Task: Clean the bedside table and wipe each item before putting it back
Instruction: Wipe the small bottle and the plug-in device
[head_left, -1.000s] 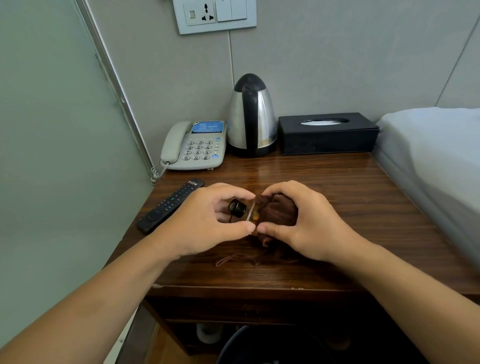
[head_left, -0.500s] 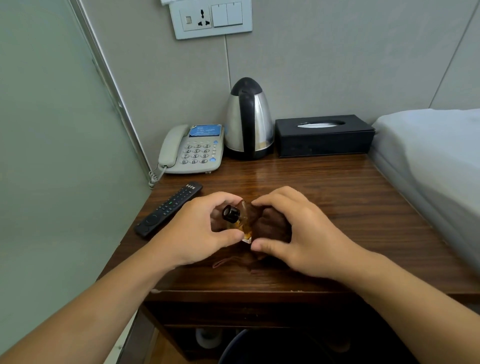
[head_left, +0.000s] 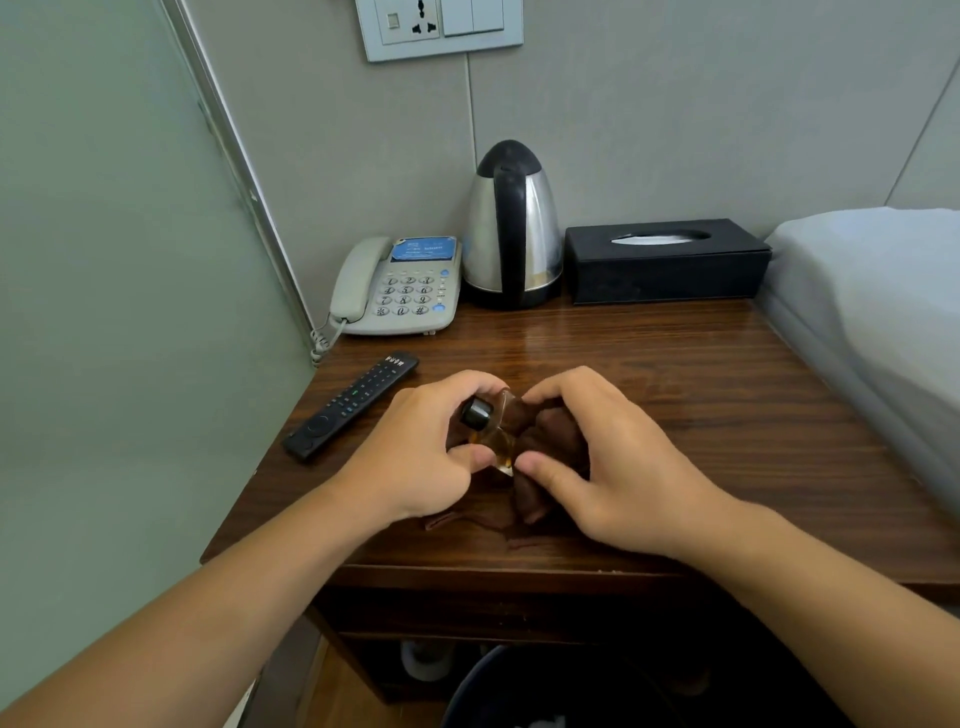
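The bottle (head_left: 491, 434), small, amber, black-capped, sits above the table's (head_left: 675, 395) front middle, pinched in your left hand (head_left: 421, 457). Your right hand (head_left: 608, 467) grips the brown cloth (head_left: 545, 441) bunched against the bottle's side.

Worktop (head_left: 675, 395): glossy dark wood grain. Kettle (head_left: 511, 228): shiny metal w/ black plastic. Cloth (head_left: 550, 436): brown, soft, matt. Bottle (head_left: 491, 434): clear amber, black cap.

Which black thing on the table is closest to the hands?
The remote, lying flat just beside the left hand. The black tissue box and the kettle with its black handle both stand farther back by the wall.
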